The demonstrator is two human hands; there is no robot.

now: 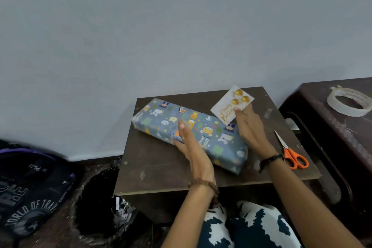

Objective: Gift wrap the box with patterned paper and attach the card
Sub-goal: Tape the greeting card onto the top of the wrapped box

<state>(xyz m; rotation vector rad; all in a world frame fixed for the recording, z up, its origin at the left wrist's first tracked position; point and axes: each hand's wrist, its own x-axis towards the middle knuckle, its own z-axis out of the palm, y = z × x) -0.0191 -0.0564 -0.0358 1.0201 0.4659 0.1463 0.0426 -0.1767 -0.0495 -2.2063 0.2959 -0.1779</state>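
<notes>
Dark brown wood forms the tabletop (161, 167), on which we find the wrapped box (201, 131) lying diagonally in blue cartoon-animal paper near the far edge. Our left hand (191, 147) rests on the box's near long side with fingers straight and relaxed, gripping nothing, while our right hand (251, 129) sits just beside the box's right end and pinches the lower edge of the white birthday card (229, 104). Orange-handled scissors (291, 153) lie right of that wrist, and a tape roll (349, 101) sits apart on the neighbouring cabinet (332, 127).
</notes>
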